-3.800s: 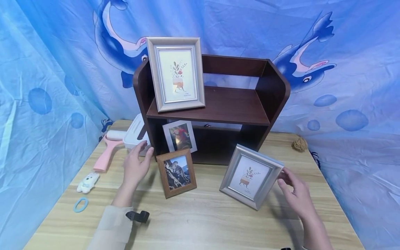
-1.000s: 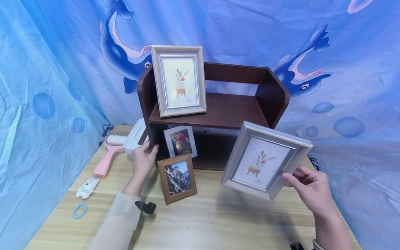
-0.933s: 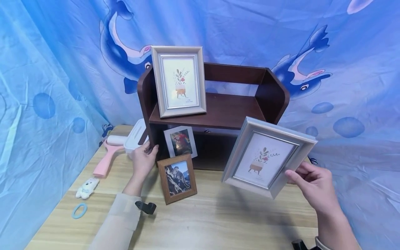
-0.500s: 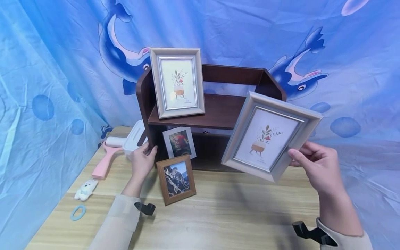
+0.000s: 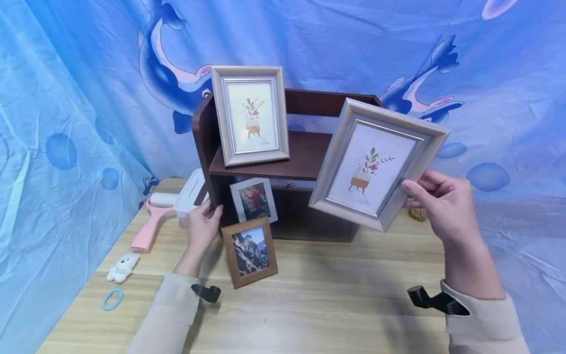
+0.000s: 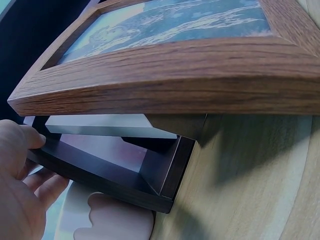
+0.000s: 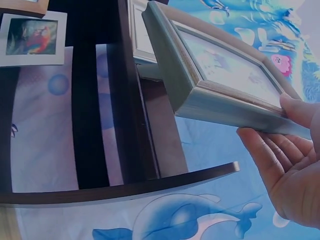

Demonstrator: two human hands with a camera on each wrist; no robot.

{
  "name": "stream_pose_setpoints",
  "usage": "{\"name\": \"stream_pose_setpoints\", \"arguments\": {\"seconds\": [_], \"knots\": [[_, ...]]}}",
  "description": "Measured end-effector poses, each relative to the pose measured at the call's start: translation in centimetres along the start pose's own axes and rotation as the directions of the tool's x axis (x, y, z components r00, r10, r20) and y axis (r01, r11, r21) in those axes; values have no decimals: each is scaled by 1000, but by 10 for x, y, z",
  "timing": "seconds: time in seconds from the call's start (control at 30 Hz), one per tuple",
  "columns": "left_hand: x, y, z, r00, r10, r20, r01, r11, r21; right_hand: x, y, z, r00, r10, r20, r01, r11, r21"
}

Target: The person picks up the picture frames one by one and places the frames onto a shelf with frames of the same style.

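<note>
My right hand (image 5: 446,206) pinches the right edge of a silver picture frame (image 5: 429,142), thumb on its face and fingers behind. The frame is tilted and held up before the right half of a dark brown two-tier shelf (image 5: 309,164). My left hand (image 5: 202,231) grips the shelf's left side panel, thumb and fingers on opposite faces in the left wrist view. A second silver frame (image 5: 252,160) stands on the upper tier at left. Below it a white-edged parrot photo frame (image 5: 273,206) stands in the lower tier, and a brown wooden frame (image 5: 236,250) with a leopard picture stands in front.
Left of the shelf lie a white plastic box (image 5: 187,196), a pink lint roller (image 5: 148,228), a small white bear figure (image 5: 122,268) and a blue ring (image 5: 103,302). A ball of twine (image 5: 417,214) is partly hidden behind the right hand. A blue dolphin curtain (image 5: 336,44) hangs behind.
My right hand has taken hold of the silver frame and lifted it off the table, up toward the upper tier. My left hand moved onto the shelf's side panel and stayed there.
</note>
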State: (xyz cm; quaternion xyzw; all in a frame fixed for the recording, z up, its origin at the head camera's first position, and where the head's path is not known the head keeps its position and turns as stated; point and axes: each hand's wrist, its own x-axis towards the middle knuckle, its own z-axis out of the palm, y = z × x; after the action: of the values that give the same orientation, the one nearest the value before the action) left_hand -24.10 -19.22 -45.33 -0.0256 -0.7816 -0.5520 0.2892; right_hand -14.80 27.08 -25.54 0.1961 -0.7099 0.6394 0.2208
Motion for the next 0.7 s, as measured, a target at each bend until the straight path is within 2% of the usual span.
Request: {"name": "stream_pose_setpoints", "arguments": {"seconds": [0.13,0.33,0.4,0.5,0.57,0.7], "knots": [[1,-1,-1,1000,1,-10,-1,1000,-9,15,-8,2,1000,8,13,-9,999,37],[2,-2,-1,1000,12,-18,-12,1000,12,41,-16,8,999,51,-6,-51,998,23],[2,-1,-1,1000,15,-19,-15,1000,16,49,-18,11,997,72,-13,-72,997,-8],[1,0,-1,1000,13,-13,-12,1000,24,59,-18,15,995,97,-21,-98,989,-112],[1,0,-1,1000,9,-8,-9,1000,30,65,-17,18,994,106,-33,-111,973,-202],[0,0,-1,1000,6,-7,-5,999,36,77,-13,25,991,110,-70,-127,941,-312]]}}
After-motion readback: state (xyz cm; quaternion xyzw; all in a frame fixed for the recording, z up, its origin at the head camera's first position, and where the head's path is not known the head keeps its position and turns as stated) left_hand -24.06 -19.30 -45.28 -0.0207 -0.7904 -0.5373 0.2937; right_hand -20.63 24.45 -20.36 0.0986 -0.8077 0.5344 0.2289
